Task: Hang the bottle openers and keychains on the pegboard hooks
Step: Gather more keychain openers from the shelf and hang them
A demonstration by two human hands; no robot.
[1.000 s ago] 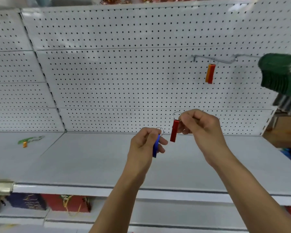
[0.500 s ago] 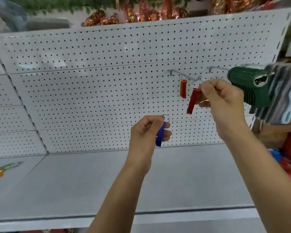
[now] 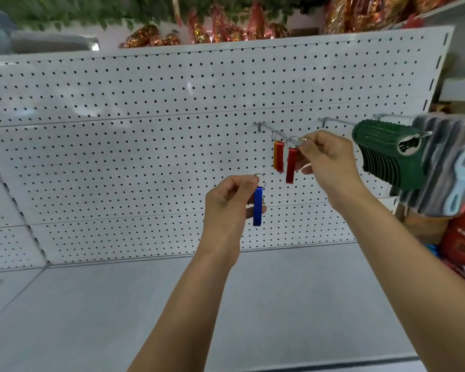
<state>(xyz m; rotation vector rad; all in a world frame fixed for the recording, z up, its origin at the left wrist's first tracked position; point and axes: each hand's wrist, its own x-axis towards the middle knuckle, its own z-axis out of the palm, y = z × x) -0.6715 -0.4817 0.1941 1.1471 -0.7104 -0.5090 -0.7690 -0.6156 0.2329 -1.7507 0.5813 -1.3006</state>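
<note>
A: Right hand (image 3: 330, 162) up at the pegboard (image 3: 145, 146). Its grip pinches the key ring of a red bottle opener (image 3: 291, 165), right at the near tip of the left hook (image 3: 274, 130). The ring looks to be over the tip or just onto it; can't tell which.

B: Anything on that hook already?

A: Yes. An orange-and-red pair of openers (image 3: 278, 156) hangs further in toward the board, just left of the red one, nearly touching it.

B: And the left hand (image 3: 231, 202)?

A: Lower and nearer, in front of the board. Thumb and forefinger pinch a blue bottle opener (image 3: 258, 206) near its ring, body hanging straight down. It waits its turn.

B: So the step?

A: Threading the red opener onto the hook, by my reading. Next it wants the ring slid inward along the wire past the tip, then the fingers eased off so it hangs free. After that, blue passes to the same hook, likely.

B: Hazards?

A: Small ring, thin wire; let go early and it drops to the shelf (image 3: 118, 304) below. To the right, a second hook (image 3: 336, 120) carries a thick stack of green-carded packs (image 3: 387, 157), close beside the right wrist. A bump is possible.
</note>
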